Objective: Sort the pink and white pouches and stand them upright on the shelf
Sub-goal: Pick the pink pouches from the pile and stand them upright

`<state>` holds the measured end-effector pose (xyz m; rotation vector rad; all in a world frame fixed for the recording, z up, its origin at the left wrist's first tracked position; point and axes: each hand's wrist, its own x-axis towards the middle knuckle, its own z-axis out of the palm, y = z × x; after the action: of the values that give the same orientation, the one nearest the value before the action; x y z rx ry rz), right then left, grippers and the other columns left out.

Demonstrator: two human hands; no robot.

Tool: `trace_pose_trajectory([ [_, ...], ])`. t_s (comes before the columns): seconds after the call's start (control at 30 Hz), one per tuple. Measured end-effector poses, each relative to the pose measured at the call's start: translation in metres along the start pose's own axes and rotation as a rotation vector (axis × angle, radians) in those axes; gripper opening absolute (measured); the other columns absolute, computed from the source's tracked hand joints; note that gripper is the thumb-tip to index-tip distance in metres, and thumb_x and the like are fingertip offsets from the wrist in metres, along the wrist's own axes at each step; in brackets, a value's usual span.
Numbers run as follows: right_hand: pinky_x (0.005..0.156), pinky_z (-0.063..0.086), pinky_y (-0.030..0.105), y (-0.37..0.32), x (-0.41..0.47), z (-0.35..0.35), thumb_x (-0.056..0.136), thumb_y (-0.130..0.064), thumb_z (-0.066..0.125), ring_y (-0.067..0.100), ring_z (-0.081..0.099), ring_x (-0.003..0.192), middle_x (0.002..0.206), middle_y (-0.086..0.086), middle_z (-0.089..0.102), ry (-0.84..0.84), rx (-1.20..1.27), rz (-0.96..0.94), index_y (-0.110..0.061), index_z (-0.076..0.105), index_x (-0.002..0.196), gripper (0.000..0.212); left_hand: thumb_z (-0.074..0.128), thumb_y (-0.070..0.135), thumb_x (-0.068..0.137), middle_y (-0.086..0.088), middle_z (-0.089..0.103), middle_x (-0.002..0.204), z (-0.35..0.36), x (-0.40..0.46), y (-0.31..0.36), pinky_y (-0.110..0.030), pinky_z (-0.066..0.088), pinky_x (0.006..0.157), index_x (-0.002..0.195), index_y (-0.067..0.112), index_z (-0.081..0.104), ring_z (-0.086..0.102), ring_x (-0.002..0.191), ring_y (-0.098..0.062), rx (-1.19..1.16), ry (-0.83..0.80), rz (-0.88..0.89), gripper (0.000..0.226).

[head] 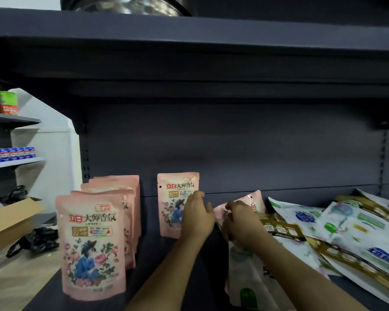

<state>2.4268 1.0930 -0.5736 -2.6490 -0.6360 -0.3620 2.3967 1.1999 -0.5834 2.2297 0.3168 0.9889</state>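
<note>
Pouches sit on a dark shelf at the level we are working on. At the left we note a row of pink pouches standing upright one behind another, front one nearest us, its printed face toward the camera. A single pink pouch stands upright apart from that row, close to the back panel. Our left hand rests against the right edge of this single pouch, fingers loosely bent and touching it; we cannot tell whether the fingers actually grip it. Our right hand is just beside the left, fingers curled and pinching the edge of a tilted pink pouch that leans on the heap at the right. That heap is made of white pouches with green, blue and gold print, lying flat and overlapping, none upright. Another pouch, pale with a green mark, lies below our right forearm near the shelf's front edge. Off to the left, beyond the shelf, we see a cardboard box, a black plastic bag, blue cans on a side shelf and green packs above them.
</note>
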Motion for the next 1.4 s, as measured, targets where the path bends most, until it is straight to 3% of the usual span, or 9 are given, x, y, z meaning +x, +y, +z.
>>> trace_pose_trajectory([
  [0.17, 0.094, 0.041, 0.032, 0.018, -0.010, 0.001, 0.092, -0.017, 0.046, 0.030, 0.051, 0.116, 0.130, 0.016, 0.051, 0.035, -0.052, -0.064, -0.005, 0.047, 0.126, 0.036, 0.046, 0.018, 0.094, -0.016, 0.056, 0.128, 0.023, 0.027, 0.019, -0.033, 0.041, 0.097, 0.127, 0.004, 0.049, 0.051, 0.120, -0.031, 0.170, -0.201, 0.019, 0.035],
  [0.3, 0.097, 0.041, 0.034, 0.022, -0.008, 0.007, 0.090, -0.021, 0.054, 0.028, 0.051, 0.116, 0.130, 0.013, 0.051, 0.008, -0.136, -0.097, -0.009, 0.044, 0.130, 0.042, 0.045, 0.015, 0.093, -0.018, 0.055, 0.128, 0.043, 0.042, 0.010, -0.038, 0.043, 0.095, 0.120, 0.004, 0.051, 0.053, 0.118, -0.035, 0.390, -0.323, 0.028, 0.030],
  [0.53, 0.095, 0.041, 0.031, 0.036, -0.006, 0.011, 0.091, -0.015, 0.046, 0.026, 0.051, 0.114, 0.126, 0.013, 0.053, 0.083, 0.002, -0.086, -0.007, 0.049, 0.124, 0.034, 0.053, 0.016, 0.087, -0.013, 0.062, 0.120, 0.069, 0.059, 0.010, -0.036, 0.046, 0.090, 0.112, 0.011, 0.058, 0.057, 0.112, -0.032, 0.498, -0.337, 0.125, 0.026],
  [0.77, 0.098, 0.042, 0.034, 0.044, -0.007, 0.015, 0.093, -0.012, 0.047, 0.026, 0.050, 0.117, 0.130, 0.012, 0.051, 0.105, 0.077, -0.043, -0.008, 0.040, 0.133, 0.041, 0.056, 0.023, 0.089, -0.004, 0.056, 0.123, 0.085, 0.057, 0.029, -0.034, 0.046, 0.085, 0.121, 0.017, 0.053, 0.057, 0.110, -0.026, 0.488, -0.292, 0.333, 0.033],
  [0.93, 0.094, 0.045, 0.033, 0.052, -0.009, 0.017, 0.093, -0.013, 0.046, 0.026, 0.052, 0.115, 0.131, 0.013, 0.050, 0.144, 0.124, 0.020, -0.008, 0.038, 0.135, 0.043, 0.061, 0.024, 0.084, -0.006, 0.060, 0.117, 0.099, 0.061, 0.038, -0.035, 0.047, 0.084, 0.115, 0.016, 0.059, 0.058, 0.107, -0.027, 0.360, -0.378, 0.227, 0.032],
  [1.07, 0.095, 0.044, 0.033, 0.054, -0.009, 0.015, 0.093, -0.014, 0.047, 0.026, 0.052, 0.116, 0.134, 0.012, 0.048, 0.121, 0.120, 0.039, -0.010, 0.039, 0.134, 0.042, 0.058, 0.022, 0.086, -0.008, 0.064, 0.108, 0.104, 0.058, 0.042, -0.034, 0.050, 0.079, 0.101, 0.012, 0.064, 0.062, 0.099, -0.029, 0.506, -0.394, 0.152, 0.020],
  [1.17, 0.095, 0.044, 0.032, 0.053, -0.009, 0.015, 0.093, -0.014, 0.046, 0.025, 0.053, 0.114, 0.132, 0.012, 0.049, 0.135, 0.111, 0.033, -0.010, 0.043, 0.130, 0.038, 0.052, 0.023, 0.090, -0.008, 0.058, 0.115, 0.102, 0.055, 0.042, -0.035, 0.046, 0.086, 0.106, 0.012, 0.061, 0.055, 0.108, -0.028, 0.608, -0.340, 0.246, 0.021],
  [1.27, 0.091, 0.044, 0.031, 0.054, -0.010, 0.014, 0.094, -0.012, 0.043, 0.025, 0.052, 0.113, 0.129, 0.012, 0.051, 0.170, 0.097, 0.020, -0.009, 0.047, 0.125, 0.032, 0.042, 0.024, 0.096, -0.006, 0.053, 0.123, 0.095, 0.049, 0.046, -0.034, 0.036, 0.092, 0.114, 0.016, 0.053, 0.046, 0.116, -0.026, 0.627, -0.165, 0.435, 0.023],
  [1.4, 0.077, 0.037, 0.026, 0.056, -0.011, 0.015, 0.093, -0.012, 0.043, 0.025, 0.054, 0.105, 0.120, 0.012, 0.055, 0.204, 0.117, 0.014, -0.008, 0.052, 0.115, 0.024, 0.035, 0.016, 0.098, -0.013, 0.062, 0.112, 0.075, 0.045, 0.062, -0.036, 0.038, 0.074, 0.116, 0.010, 0.038, 0.058, 0.104, -0.034, 0.481, -0.057, 0.425, 0.019],
])
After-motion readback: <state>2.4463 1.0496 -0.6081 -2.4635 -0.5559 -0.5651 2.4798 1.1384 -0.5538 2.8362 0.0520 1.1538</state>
